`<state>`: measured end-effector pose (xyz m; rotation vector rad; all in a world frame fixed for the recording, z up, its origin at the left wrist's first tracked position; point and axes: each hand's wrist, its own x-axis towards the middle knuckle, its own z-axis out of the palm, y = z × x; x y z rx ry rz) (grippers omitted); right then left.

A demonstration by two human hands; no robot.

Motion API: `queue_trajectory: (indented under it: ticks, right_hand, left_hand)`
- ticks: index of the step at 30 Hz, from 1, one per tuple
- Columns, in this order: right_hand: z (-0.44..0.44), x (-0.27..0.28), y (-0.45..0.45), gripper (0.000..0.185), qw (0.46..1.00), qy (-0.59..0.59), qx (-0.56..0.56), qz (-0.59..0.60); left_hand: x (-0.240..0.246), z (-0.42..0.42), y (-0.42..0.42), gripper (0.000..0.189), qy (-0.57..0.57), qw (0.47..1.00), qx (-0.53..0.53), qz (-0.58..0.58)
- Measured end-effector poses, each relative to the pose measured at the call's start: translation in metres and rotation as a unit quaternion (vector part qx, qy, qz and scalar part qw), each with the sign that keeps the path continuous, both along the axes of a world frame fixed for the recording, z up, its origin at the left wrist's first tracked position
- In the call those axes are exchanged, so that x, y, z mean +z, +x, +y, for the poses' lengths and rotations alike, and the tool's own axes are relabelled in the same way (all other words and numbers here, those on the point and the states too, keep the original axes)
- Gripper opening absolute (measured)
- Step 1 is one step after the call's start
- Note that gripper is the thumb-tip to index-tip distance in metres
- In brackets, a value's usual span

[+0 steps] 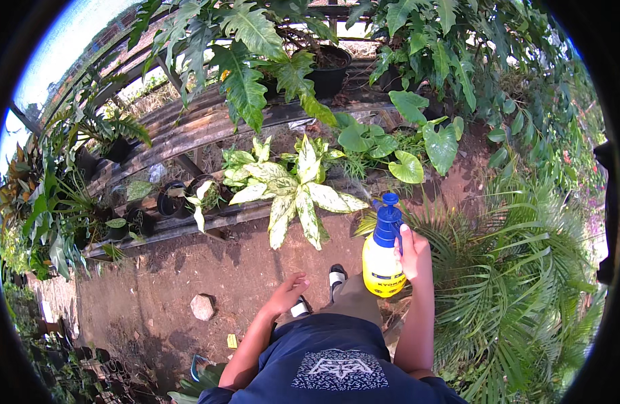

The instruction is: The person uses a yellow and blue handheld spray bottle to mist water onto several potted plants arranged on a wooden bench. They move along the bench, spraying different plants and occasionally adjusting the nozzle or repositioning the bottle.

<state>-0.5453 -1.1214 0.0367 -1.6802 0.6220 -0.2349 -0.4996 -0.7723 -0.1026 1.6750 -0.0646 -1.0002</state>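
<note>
My right hand (pixel 415 252) is closed around the handle of a yellow pump sprayer (pixel 383 272) with a blue top, held upright at right of centre. A faint spray shows near its nozzle, which points up and left. Just left of it, a variegated plant (pixel 297 194) spreads broad cream-and-green leaves. My left hand (pixel 289 294) hangs lower down, over the ground in front of my body, its fingers apart and nothing in them. Heart-shaped green leaves (pixel 408 166) stand beyond the sprayer.
Wooden shelves (pixel 163 136) with potted plants run across the back and left. A black pot (pixel 330 73) stands on the upper shelf. Palm fronds (pixel 502 283) crowd the right side. A stone (pixel 202 307) and a small yellow object (pixel 232 341) lie on the dirt ground.
</note>
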Motion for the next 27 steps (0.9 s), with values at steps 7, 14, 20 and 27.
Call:
queue_trajectory:
  ticks: [7,14,20,27]
  right_hand:
    - [-0.052,-0.018,0.043,0.050,0.991,0.055,0.105,0.068]
    - [-0.119,-0.061,0.079,0.050,0.983,-0.039,0.164,0.066]
    - [-0.167,-0.076,0.119,0.049,0.948,-0.101,0.290,0.080]
    - [-0.184,-0.088,0.149,0.049,0.953,-0.085,0.287,0.056]
  left_hand:
    - [-0.013,-0.057,0.012,0.061,0.030,0.998,0.040,0.031]
    - [0.005,-0.141,0.072,0.060,0.081,0.991,0.106,0.000]
    - [0.018,-0.224,0.083,0.060,0.029,0.993,0.110,-0.032]
    - [0.021,-0.238,0.050,0.061,0.060,0.990,0.117,0.058]
